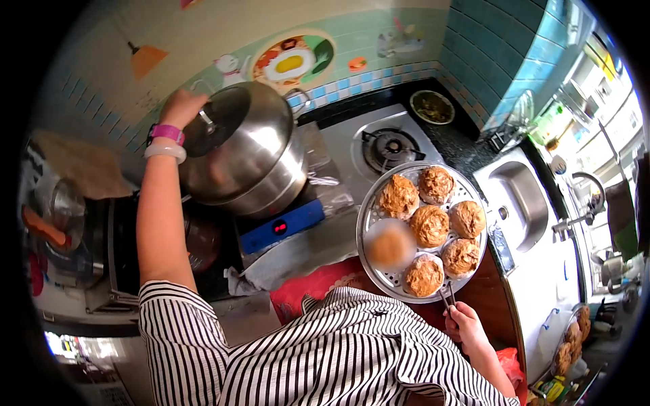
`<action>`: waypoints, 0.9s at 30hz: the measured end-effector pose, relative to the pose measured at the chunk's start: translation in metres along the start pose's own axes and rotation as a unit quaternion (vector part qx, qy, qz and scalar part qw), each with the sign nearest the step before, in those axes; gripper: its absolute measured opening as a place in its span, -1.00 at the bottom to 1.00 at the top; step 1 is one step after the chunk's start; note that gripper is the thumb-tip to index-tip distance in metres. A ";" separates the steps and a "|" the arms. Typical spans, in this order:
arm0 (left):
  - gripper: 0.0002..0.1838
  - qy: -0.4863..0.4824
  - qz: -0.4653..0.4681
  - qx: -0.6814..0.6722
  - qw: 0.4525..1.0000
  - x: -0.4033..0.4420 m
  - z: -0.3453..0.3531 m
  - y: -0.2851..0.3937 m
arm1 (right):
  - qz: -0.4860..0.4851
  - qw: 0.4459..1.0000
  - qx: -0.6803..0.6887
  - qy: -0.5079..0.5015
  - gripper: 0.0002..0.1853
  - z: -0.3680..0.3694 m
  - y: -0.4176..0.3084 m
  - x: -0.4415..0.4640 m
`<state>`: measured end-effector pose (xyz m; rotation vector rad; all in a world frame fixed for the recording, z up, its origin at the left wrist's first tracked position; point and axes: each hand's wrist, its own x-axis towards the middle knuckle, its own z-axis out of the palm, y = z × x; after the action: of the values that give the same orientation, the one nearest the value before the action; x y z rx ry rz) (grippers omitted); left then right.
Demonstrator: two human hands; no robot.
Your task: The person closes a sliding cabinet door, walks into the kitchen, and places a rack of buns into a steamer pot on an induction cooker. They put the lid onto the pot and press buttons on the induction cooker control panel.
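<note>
At the upper left, my left hand (184,108) is closed around the handle of the domed lid on a large steel steamer pot (261,152). A pink band and a pale bangle circle that wrist. My right hand (466,325), at the lower right, grips metal tongs (447,295) clamped on the near rim of a round perforated steamer tray (371,223). Several brown buns (429,226) sit on the tray, one of them blurred. The tray is held up in front of the stove, beside the pot and apart from it.
Right of the pot is a bare gas burner (391,147). A bowl of dark food (432,107) stands in the back corner, with a sink (518,199) at the right. A blue panel with red digits (283,226) lies below the pot. More buns (572,342) sit at the lower right.
</note>
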<state>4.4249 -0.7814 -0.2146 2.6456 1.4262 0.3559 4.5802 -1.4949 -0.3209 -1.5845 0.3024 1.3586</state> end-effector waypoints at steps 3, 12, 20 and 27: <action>-0.39 0.023 0.021 -0.014 0.999 0.026 0.027 -0.035 | -0.004 0.999 0.024 0.032 -0.81 0.000 0.013 0.006; -0.47 0.125 0.097 0.084 0.984 0.013 -0.077 0.052 | -0.037 0.993 0.081 0.079 -0.80 -0.109 0.061 0.027; -0.49 0.159 0.212 -0.011 0.964 -0.063 -0.037 0.299 | -0.072 0.979 0.114 0.151 -0.81 -0.210 0.113 0.010; -0.60 0.011 0.219 -0.174 0.960 -0.130 0.149 0.444 | -0.098 0.967 0.141 0.189 -0.82 -0.258 0.167 -0.010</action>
<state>4.7527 -1.1333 -0.2842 2.6331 0.6808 0.6139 4.6146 -1.7818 -0.4264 -1.5773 0.5312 0.8166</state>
